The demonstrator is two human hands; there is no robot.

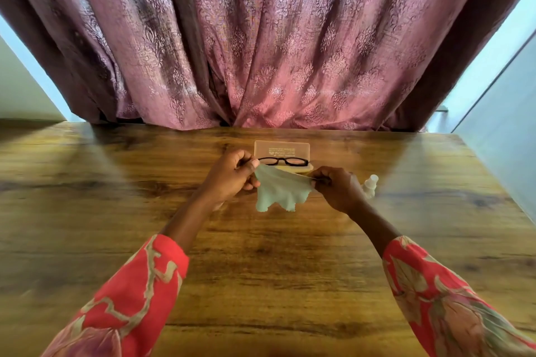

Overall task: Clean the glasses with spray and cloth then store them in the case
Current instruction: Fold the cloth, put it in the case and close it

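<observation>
A pale green cleaning cloth (280,191) hangs stretched between my two hands above the wooden table (261,255). My left hand (232,175) pinches its left corner, and my right hand (338,187) pinches its right corner. Just behind the cloth, black-framed glasses (283,161) rest in the open translucent case (282,149), whose lid stands up at the back. A small white spray bottle (371,184) sits on the table right behind my right hand, partly hidden by it.
A pink patterned curtain (261,38) hangs along the table's far edge. Pale walls show at both sides. The table's right edge (499,182) runs diagonally close to the bottle.
</observation>
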